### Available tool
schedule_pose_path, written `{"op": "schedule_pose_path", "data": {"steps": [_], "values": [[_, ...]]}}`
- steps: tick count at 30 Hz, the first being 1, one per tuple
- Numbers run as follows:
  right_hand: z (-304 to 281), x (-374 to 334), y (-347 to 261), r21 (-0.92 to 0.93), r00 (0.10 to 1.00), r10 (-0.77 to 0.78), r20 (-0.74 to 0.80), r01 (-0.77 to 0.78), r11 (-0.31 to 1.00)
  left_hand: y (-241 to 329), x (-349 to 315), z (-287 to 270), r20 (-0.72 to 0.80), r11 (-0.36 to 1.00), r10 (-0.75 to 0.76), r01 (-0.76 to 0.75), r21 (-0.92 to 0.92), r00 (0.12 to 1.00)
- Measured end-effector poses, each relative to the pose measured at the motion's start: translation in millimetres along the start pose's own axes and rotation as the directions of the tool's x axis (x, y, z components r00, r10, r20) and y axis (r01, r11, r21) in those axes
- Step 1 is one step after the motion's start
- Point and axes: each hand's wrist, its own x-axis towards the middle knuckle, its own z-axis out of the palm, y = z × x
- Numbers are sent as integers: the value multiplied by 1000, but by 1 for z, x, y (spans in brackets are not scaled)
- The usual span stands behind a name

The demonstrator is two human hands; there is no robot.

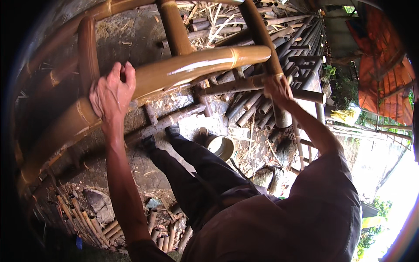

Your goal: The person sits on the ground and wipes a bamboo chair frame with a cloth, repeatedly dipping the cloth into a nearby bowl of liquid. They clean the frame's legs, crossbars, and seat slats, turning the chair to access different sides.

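Note:
A large bamboo frame, brown and glossy, spans the upper half of the view. Its thick bamboo rail [192, 67] runs from lower left up to a rounded end at the right. My left hand [112, 92] is closed over this rail, fingers curled on its far side. At the right, my right hand [278, 89] is against the bamboo post [283, 117], just below the rail's end, where a thinner crossbar [233, 86] meets it. Motion blurs the right hand's fingers, so their grip is unclear.
Bamboo poles [301, 39] are piled behind the frame at the right. A round bucket-like container [221, 147] stands by my legs. Cut bamboo pieces [87, 222] and a rock [99, 204] lie at lower left. An orange tarp [384, 83] hangs at far right.

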Motion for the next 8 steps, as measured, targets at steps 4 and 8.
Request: {"op": "schedule_pose_path", "data": {"steps": [4, 8], "values": [[19, -45, -26, -356, 959, -254, -126, 195, 914, -6, 6, -2, 3, 1000, -20, 20, 20, 1000], [126, -91, 39, 483, 986, 69, 149, -134, 865, -1, 0, 4, 55, 997, -77, 78, -12, 995]]}}
